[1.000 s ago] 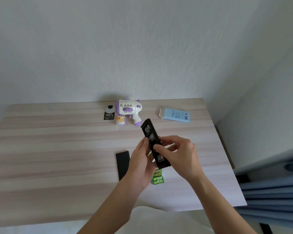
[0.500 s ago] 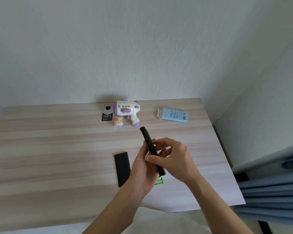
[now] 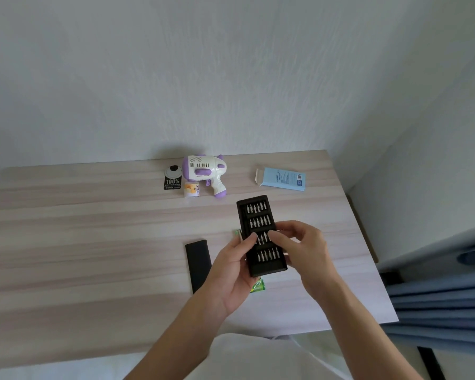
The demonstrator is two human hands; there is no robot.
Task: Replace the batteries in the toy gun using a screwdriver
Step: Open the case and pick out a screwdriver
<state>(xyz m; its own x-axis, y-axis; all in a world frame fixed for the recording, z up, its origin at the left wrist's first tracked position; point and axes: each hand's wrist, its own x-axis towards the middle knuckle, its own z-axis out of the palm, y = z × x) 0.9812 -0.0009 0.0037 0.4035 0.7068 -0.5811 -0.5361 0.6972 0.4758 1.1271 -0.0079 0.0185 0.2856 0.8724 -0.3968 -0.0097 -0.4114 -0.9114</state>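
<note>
A white and purple toy gun (image 3: 205,172) lies at the back of the wooden table (image 3: 80,242). Above the table's middle I hold a black tray of screwdriver bits (image 3: 258,223), its rows of silver bits facing me. My left hand (image 3: 232,272) grips the tray's left edge from below. My right hand (image 3: 302,248) holds the right side, its fingertips on the third row of bits. A green pack of batteries (image 3: 258,286) lies on the table beneath the tray, mostly hidden.
The tray's black sleeve (image 3: 198,265) lies left of my hands. A black tag (image 3: 172,178) and a small bottle (image 3: 192,190) sit beside the toy gun. A light blue box (image 3: 281,179) lies back right. Blue curtain (image 3: 439,294) hangs past the table's right edge.
The tray was turned edge-on half a second ago; it now faces me flat again with the bits showing. My right fingertips have come onto the bit rows.
</note>
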